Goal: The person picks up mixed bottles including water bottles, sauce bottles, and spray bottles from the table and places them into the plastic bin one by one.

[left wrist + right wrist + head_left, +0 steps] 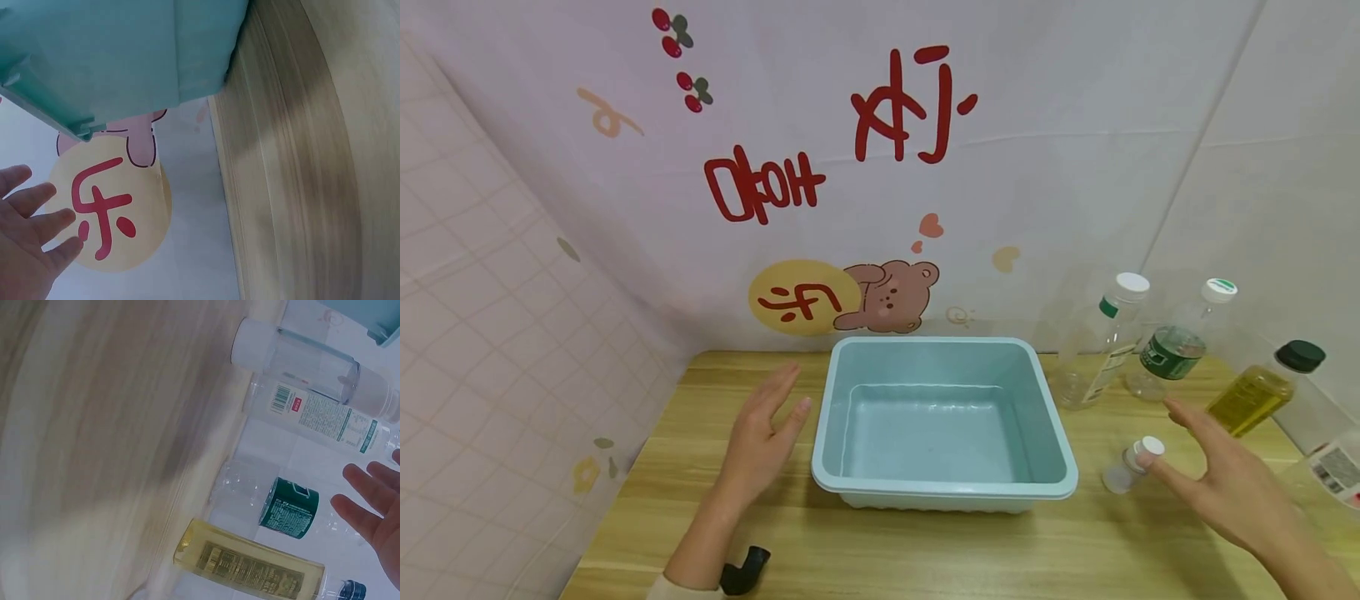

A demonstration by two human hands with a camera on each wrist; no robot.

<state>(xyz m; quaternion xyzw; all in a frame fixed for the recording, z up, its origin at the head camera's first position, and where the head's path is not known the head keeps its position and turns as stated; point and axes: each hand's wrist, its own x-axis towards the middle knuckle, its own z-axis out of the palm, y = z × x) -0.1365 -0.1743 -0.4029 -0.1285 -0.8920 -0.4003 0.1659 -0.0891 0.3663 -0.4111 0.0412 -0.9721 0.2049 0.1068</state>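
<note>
A light blue plastic basin (943, 492) stands in the middle of the wooden table, with a shallow layer of what looks like clear water inside. My left hand (763, 446) hovers to its left, fingers extended and holding nothing; in the left wrist view the fingers are spread below the basin's rim. On the basin's other side, my right hand (1232, 483) is held with fingers apart beside a small clear bottle with a white cap (1150, 448). The thumb tip overlaps that cap in the head view. In the right wrist view the fingers (372, 490) point toward the bottles, gripping none.
Behind the right hand stand a tall clear bottle (1101, 354), a green-labelled bottle (1172, 354) and a dark-capped bottle of yellow liquid (1255, 400). Another clear bottle with a barcode label (1337, 471) is at the right edge. A bent black piece (747, 572) lies near the left forearm.
</note>
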